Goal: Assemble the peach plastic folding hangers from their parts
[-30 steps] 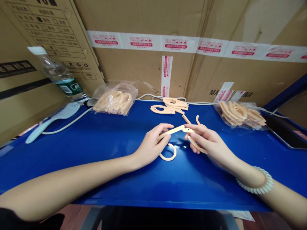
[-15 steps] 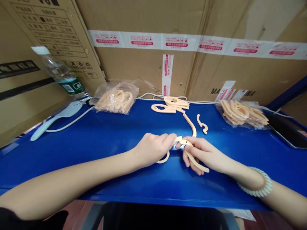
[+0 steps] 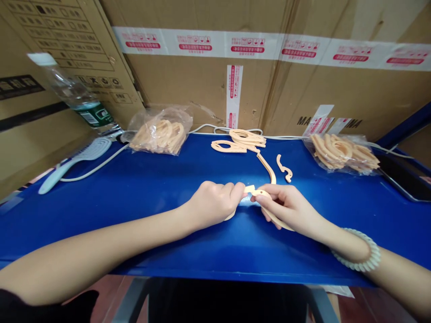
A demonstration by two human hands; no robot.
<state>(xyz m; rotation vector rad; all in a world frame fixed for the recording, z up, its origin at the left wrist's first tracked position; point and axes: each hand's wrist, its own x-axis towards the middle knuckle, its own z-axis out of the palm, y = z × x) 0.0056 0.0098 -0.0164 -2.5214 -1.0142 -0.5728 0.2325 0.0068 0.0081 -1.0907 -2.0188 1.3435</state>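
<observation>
Where your hands meet: centre of the frame, over the blue tabletop (image 3: pixel 161 179), with one pale piece (image 3: pixel 257 193) reaching from grip to grip; whether its two sides are linked, you cannot tell.
Left hand (image 3: pixel 217 204): fingers curled tight in a fist about the piece's left side, a short straight end showing at the knuckles and a curved part below; thumb mostly hidden.
Right hand (image 3: pixel 284 206): thumb and fingertips in a close pinch beside the small dark hole, a curved arm of the piece passing beneath.
Handling, bend: judged the weak spot; support it from both sides and press evenly, without twisting.
Handling, left grip: the fist likely hides much of the part; a lighter fingertip hold should show you its alignment.
Handling, right grip: well placed near the hole; keep fingertips off meeting edges to avoid a nip.
Loose parts: one long curved strip (image 3: pixel 267 168), just above your right fingertips; one small hooked part (image 3: pixel 284 168), right of it; flat pile (image 3: pixel 247 138), upper centre.
Bagged stock: left bag (image 3: pixel 163 134), upper left; right bag (image 3: pixel 343 153), upper right.
</observation>
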